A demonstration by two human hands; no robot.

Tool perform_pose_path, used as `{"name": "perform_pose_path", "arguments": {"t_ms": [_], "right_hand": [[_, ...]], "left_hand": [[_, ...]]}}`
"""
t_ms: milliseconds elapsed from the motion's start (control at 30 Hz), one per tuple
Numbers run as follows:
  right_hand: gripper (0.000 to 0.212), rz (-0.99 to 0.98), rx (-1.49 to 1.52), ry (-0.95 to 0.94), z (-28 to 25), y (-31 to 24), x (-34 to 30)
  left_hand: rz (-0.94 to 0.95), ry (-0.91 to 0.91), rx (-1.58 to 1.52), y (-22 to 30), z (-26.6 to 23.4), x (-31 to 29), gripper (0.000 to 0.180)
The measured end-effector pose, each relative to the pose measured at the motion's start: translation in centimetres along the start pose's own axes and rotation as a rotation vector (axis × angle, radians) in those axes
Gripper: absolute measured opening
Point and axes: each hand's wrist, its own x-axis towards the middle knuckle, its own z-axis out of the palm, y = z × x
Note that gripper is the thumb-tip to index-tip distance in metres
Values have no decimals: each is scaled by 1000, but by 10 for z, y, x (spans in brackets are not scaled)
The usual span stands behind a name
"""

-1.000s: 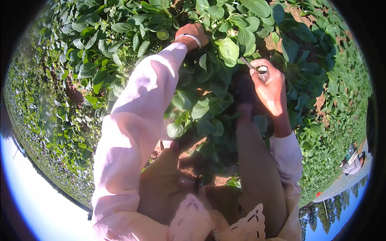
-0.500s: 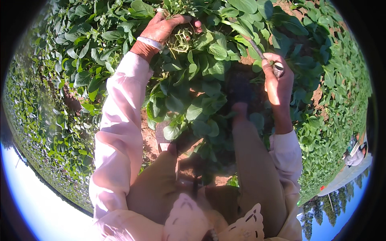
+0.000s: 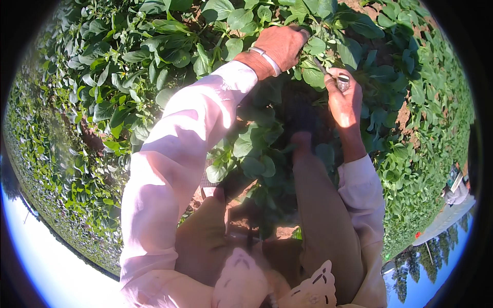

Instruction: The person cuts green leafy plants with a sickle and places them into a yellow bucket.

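Observation:
My left hand [image 3: 281, 47], with a pale band on its wrist, reaches in among the green leafy plants [image 3: 246, 141] at the top middle. Its fingers curl down into the leaves and look closed; what they hold is hidden. Just to its right, my right hand [image 3: 345, 100] grips a thin dark hand tool [image 3: 319, 65]. The round end of its handle [image 3: 343, 81] pokes out of the fist, and the shaft points up and left toward my left hand. Leaves cover the far end of the tool.
Broad-leaved plants [image 3: 108, 97] grow thickly all around, with patches of reddish soil [image 3: 405, 120] between them. My legs [image 3: 328, 200] stand among the plants. Some pale items [image 3: 456, 195] lie at the far right edge, near trees [image 3: 429, 264].
My left hand has moved right, from a clump of thin-stemmed greenery to the leaves beside the tool. My right hand has shifted slightly up and left with the tool.

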Motion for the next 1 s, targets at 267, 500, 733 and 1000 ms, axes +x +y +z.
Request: {"name": "perform_pose_path", "arguments": {"t_ms": [267, 500, 733, 1000], "right_hand": [[11, 1, 42, -14, -4, 6, 0], [9, 4, 51, -27, -7, 6, -3], [10, 1, 49, -18, -7, 9, -4], [11, -56, 29, -29, -8, 1, -7]], "left_hand": [[-241, -270, 444, -24, 22, 39, 22], [-281, -194, 532, -44, 35, 42, 22], [-161, -179, 558, -52, 40, 40, 19], [-190, -142, 477, -64, 42, 41, 16]]}}
